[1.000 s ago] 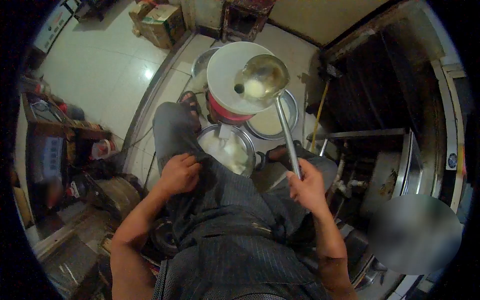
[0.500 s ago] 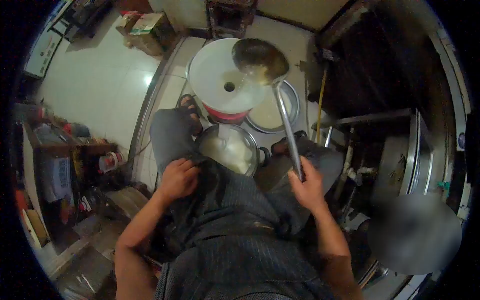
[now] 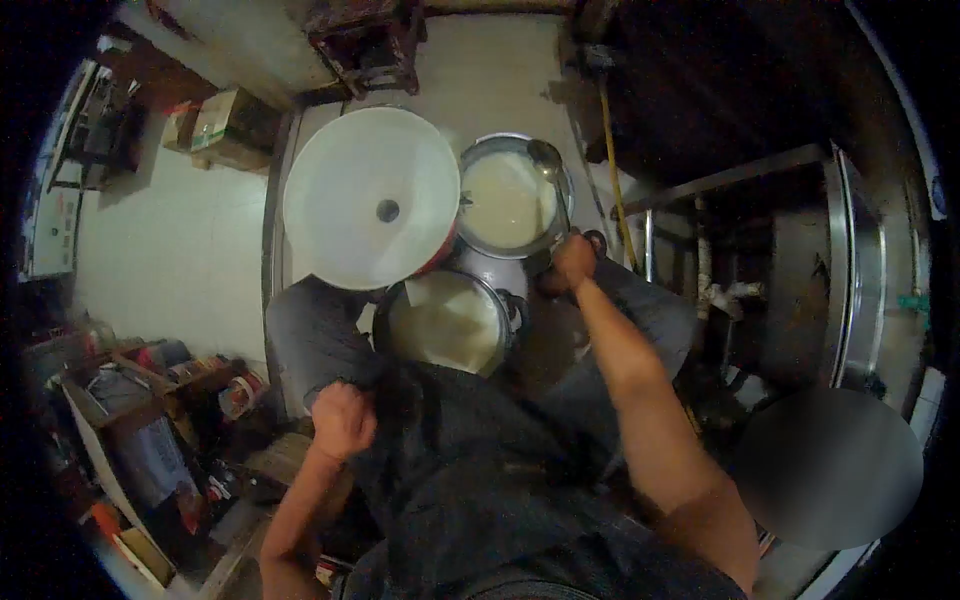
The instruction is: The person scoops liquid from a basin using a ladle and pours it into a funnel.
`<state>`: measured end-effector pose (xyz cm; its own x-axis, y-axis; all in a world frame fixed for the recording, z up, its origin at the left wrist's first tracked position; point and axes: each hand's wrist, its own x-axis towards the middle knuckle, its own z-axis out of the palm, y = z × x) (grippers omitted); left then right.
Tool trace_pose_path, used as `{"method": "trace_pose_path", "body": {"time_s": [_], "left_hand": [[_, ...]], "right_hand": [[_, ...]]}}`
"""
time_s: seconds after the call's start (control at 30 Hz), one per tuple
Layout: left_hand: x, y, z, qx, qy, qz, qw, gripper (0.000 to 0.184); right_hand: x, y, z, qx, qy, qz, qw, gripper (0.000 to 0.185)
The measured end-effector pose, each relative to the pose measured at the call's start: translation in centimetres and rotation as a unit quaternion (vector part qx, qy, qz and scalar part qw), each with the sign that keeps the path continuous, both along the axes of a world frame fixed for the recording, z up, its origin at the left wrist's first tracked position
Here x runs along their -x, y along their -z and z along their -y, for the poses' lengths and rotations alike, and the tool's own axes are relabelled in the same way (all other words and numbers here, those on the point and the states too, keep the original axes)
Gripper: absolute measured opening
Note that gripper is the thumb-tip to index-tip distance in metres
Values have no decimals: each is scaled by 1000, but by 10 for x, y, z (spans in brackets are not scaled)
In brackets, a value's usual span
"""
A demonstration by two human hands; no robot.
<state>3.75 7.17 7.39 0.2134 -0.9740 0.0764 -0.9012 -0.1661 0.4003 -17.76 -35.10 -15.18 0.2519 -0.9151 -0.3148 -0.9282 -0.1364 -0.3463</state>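
Observation:
My right hand (image 3: 574,262) is closed round the handle of a long metal ladle (image 3: 546,160). The ladle's bowl hangs at the right part of a round metal basin (image 3: 483,247) of cream-coloured liquid (image 3: 505,200); whether it touches the liquid I cannot tell. To the left stands a wide white funnel-like tub (image 3: 340,180) with a dark hole near its middle. Between my knees sits a dark-handled metal pot (image 3: 510,345) with pale liquid inside. My left hand (image 3: 343,420), fingers curled and holding nothing, rests by my left thigh.
A cluttered low shelf (image 3: 130,400) stands on the left, and a cardboard box (image 3: 235,125) lies farther off. A wooden stool (image 3: 368,45) is at the back. On the right are a yellow pole (image 3: 614,165) and a metal-framed stand (image 3: 740,185).
The ladle has moved from over the white tub to the metal basin on the right, with my right hand reaching farther forward. My left hand stays by my thigh. The view has shifted.

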Motion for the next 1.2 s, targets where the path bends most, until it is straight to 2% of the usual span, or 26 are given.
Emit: {"method": "trace_pose_path", "body": {"time_s": [0.03, 0.13, 0.2, 0.23, 0.3, 0.33, 0.4, 0.47, 0.5, 0.57, 0.6, 0.67, 0.73, 0.87, 1.03, 1.1, 1.17, 1.2], "left_hand": [[-2, 2, 1, -5, 5, 3, 1000, 15], [0, 4, -4, 0, 5, -22, 1000, 17], [-4, 1, -9, -103, 15, 10, 995, 22], [-8, 5, -11, -106, 20, 11, 994, 22], [-13, 13, -12, -23, 45, -33, 998, 27], [-14, 14, -11, -25, 47, -33, 998, 27], [-12, 15, -6, 9, 57, -27, 998, 22], [-11, 9, -1, -3, 45, -30, 999, 23], [-10, 7, 1, -16, 31, -33, 999, 24], [-13, 12, -7, -25, 39, -30, 998, 27], [-14, 12, -8, -35, 48, -29, 998, 30], [-14, 14, -7, -3, 49, -26, 998, 28], [-12, 11, -5, 30, 53, -27, 998, 26], [-7, 8, -5, 29, 28, -14, 999, 22], [-2, 11, -12, 56, 9, 1, 998, 23], [1, -2, -8, 40, -8, -17, 999, 25], [0, 6, -17, 67, 3, -21, 998, 23], [0, 12, -22, 85, 18, -26, 996, 23]], "right_hand": [[1, 19, 7, -2, 13, -38, 999, 26], [7, 23, 11, -35, -11, -84, 996, 24], [14, 48, 11, -45, 0, -87, 995, 25], [18, 64, 9, -41, 2, -91, 995, 26], [28, 103, 5, -26, -1, -101, 995, 28], [33, 127, 1, -12, -13, -109, 994, 29], [31, 139, -13, 59, -105, -128, 984, 31], [22, 118, -38, 204, -255, -148, 934, 40], [16, 115, -44, 70, -168, 44, 982, 28], [3, 111, -53, -66, -73, 238, 966, 19], [-2, 117, -57, -154, 2, 289, 945, 17], [-10, 131, -68, -324, 151, 376, 855, 14], [-11, 141, -77, -472, 289, 434, 711, 11], [-3, 128, -76, -492, 231, 425, 724, 10], [8, 9, -70, -435, 144, 428, 779, 5], [11, -12, -69, -418, 121, 426, 793, 5], [12, -29, -64, -477, 173, 396, 765, 6], [12, -51, -63, -474, 168, 394, 769, 6]]}}
